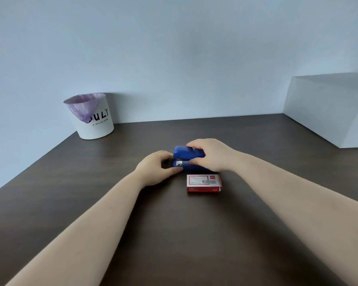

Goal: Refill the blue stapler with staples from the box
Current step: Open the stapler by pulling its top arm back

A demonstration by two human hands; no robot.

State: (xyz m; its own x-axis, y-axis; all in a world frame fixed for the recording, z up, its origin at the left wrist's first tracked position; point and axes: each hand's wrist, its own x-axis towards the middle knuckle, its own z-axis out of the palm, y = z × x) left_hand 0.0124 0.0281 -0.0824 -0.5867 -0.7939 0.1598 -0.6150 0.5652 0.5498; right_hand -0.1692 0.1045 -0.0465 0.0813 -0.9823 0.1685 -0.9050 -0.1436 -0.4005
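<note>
The blue stapler (184, 154) lies on the dark wooden table (91, 203), its front end pointing left. My right hand (210, 154) grips the stapler's top cover from above and behind; the cover is raised a little off the base. My left hand (156, 168) holds the front of the stapler's base, fingers curled around it. Just in front of the stapler, toward me, lies the red and white staple box (204, 183), flat, with a flap sticking out at its right end. Neither hand touches the box.
A white bin (91, 118) with a purple liner and black lettering stands at the back left against the wall. A white box-shaped block (327, 108) sits at the back right corner. The table edge runs diagonally along the left.
</note>
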